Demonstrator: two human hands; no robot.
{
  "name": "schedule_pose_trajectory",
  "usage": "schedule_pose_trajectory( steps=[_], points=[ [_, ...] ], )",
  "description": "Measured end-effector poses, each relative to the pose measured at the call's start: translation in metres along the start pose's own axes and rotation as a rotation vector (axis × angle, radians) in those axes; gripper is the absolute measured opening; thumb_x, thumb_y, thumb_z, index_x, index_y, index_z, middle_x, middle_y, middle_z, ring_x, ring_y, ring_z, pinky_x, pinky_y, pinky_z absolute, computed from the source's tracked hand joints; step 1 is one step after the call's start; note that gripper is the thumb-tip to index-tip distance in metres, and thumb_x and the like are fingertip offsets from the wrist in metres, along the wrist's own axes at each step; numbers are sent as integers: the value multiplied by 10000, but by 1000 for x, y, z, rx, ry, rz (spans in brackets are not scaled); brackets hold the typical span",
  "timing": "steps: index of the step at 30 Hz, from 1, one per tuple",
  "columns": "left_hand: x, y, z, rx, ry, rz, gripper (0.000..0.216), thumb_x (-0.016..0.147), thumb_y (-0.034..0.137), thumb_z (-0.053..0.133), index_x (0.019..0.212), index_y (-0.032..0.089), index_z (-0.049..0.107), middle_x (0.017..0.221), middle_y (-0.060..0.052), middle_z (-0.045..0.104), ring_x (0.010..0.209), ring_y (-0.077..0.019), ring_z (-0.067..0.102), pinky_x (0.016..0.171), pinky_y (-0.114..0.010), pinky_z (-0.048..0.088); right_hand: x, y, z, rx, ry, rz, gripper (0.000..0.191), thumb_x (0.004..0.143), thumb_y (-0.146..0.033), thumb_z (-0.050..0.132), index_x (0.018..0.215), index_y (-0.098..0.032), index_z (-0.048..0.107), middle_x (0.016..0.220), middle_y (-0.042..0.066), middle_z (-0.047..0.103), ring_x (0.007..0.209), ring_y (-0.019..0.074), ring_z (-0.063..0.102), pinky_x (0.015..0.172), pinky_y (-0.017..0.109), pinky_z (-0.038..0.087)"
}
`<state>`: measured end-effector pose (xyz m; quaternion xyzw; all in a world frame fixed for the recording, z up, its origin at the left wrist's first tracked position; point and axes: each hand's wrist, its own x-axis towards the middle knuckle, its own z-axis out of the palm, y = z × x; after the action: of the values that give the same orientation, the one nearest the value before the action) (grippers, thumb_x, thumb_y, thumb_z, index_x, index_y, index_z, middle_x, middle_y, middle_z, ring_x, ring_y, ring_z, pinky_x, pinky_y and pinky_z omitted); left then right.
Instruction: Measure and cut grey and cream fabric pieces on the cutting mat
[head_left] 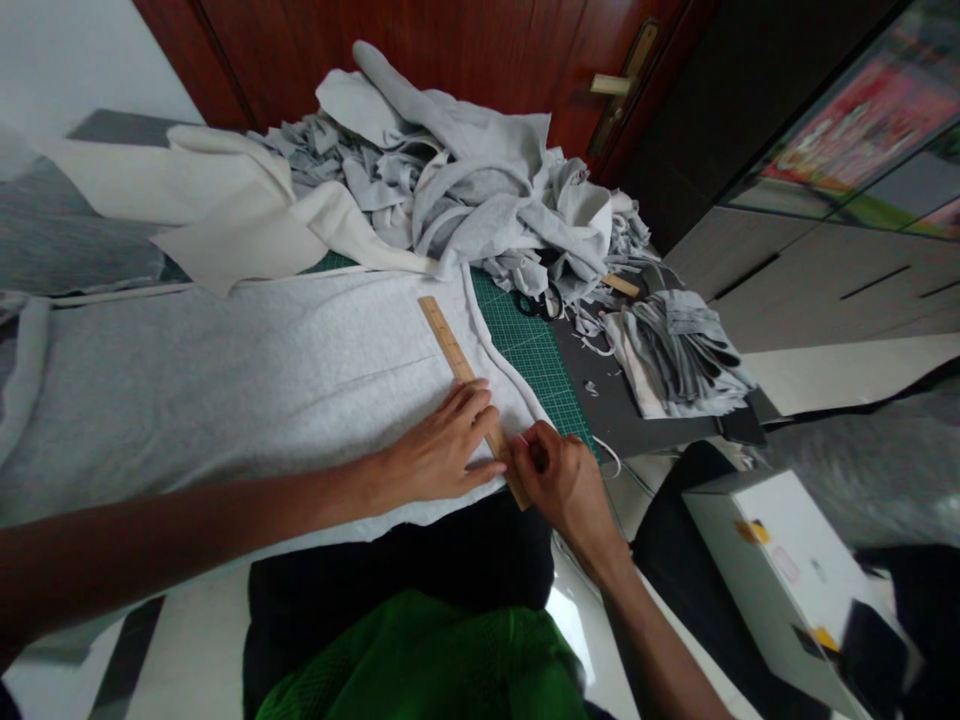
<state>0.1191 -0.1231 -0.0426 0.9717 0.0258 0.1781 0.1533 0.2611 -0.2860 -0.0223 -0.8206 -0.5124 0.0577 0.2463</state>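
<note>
A sheet of light grey fleece fabric (247,370) lies spread over a green cutting mat (536,350). A wooden ruler (448,345) rests on the fabric near its right edge, running away from me. My left hand (442,450) lies flat on the ruler's near part, fingers stretched out, pressing it down. My right hand (559,480) sits at the ruler's near end, fingers pinched together on something small that I cannot make out, touching the fabric edge.
A heap of grey fabric offcuts (465,190) and cream cloth (225,220) fills the far side. Scissors (540,303) lie at the heap's edge. A stack of grey strips (675,350) sits at the right. A white box (772,570) stands low right.
</note>
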Motion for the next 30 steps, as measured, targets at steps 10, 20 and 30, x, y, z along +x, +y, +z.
schedule_pose_trajectory(
  steps=[10,20,30],
  points=[
    [1,-2,-1,-18,-1,47,435,963,429,721,1218,99,599,1394,-259,549,1500,-449,451,1254,-644,431,-2,-1,5,-63,33,-32,258,1049,-344,547,851,-226,662,662,31,713,591,203,628,630,293,366],
    [3,1,0,-65,0,10,410,952,414,727,1214,132,585,1420,-241,557,1506,-429,453,1247,-619,444,-3,-6,9,-190,94,-30,219,1026,-290,580,828,-232,655,640,42,699,567,210,607,610,305,328],
    [4,2,-1,-35,-9,1,416,967,458,743,1196,144,595,1413,-226,595,1505,-410,471,1244,-599,445,-14,5,4,-172,40,-96,206,1023,-296,601,835,-231,654,625,12,656,579,201,614,598,300,353]
  ],
)
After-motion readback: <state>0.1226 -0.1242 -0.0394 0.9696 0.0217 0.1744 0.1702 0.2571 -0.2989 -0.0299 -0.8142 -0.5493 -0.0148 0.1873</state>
